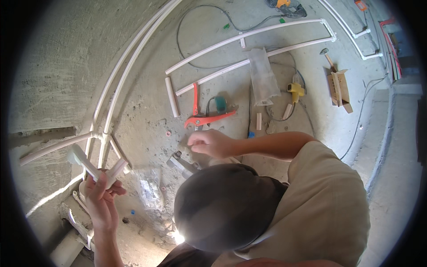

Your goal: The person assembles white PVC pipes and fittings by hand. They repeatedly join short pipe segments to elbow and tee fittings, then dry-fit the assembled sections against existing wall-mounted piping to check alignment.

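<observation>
My left hand [103, 189] is closed around a V-shaped piece of white plastic pipe [90, 168], raised at the lower left. My right hand [209, 143] reaches across from the right with its fingers curled; anything inside them is hidden. Just beyond it, red pipe cutters [210, 120] lie on the floor, handles spread. A grey metal tool [180, 164] lies below my right hand, partly covered by a dark rounded shape in front. Beside the tool is a clear plastic bag [151, 189] with contents I cannot make out.
White pipes [116, 93] run along the left. A pipe frame [249, 38] and a short pipe [171, 97] lie ahead. Around them are a clear sleeve [264, 78], yellow socket [296, 90], green tape measure [220, 104], cardboard box [340, 89], hammer [328, 58] and trailing cables.
</observation>
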{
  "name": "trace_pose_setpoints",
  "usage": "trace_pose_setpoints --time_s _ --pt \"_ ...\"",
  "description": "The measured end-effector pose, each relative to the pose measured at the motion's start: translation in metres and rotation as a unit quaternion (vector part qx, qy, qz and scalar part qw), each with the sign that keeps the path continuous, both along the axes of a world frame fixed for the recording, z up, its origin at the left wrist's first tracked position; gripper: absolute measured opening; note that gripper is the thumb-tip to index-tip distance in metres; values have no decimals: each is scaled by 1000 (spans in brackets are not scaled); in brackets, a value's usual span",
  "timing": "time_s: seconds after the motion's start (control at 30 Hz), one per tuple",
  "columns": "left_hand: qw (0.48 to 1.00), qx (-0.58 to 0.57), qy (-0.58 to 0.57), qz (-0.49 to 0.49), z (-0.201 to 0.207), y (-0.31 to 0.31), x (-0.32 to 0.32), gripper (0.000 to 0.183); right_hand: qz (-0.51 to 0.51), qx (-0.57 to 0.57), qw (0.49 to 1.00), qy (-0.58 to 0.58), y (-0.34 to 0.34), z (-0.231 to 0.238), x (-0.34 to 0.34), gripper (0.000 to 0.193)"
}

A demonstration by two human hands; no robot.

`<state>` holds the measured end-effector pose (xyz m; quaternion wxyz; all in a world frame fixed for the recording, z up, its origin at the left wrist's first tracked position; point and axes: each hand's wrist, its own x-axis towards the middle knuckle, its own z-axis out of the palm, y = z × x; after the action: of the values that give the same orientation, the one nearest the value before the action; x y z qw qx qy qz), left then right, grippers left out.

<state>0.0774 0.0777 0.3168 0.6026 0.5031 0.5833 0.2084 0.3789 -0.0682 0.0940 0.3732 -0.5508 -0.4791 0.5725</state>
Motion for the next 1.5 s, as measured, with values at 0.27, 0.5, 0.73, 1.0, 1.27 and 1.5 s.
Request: trace_pose_setpoints --time_s 0.27,0.5,0.73,1.0,1.27,1.5 --pt "994 -103 -26 -33 -49 -23 -29 23 -102 -58 983 -141 -73 -35 43 29" --pt "990 -126 -65 -22 -67 -37 -76 16 -190 -92 947 -242 -126 -37 67 23" --pt "999 -15 -48 -1 -77 -29 -135 21 28 -57 907 -415 -94 133 81 20" --pt "978 -152 -144 12 -112 -76 -163 15 371 -76 723 -578 28 191 19 27" --pt "898 -290 -201 263 -160 -102 -229 31 340 -96 714 -604 77 3 5 32" --pt "908 -180 -242 290 -183 -109 -244 32 214 -64 732 -644 45 -52 15 30"
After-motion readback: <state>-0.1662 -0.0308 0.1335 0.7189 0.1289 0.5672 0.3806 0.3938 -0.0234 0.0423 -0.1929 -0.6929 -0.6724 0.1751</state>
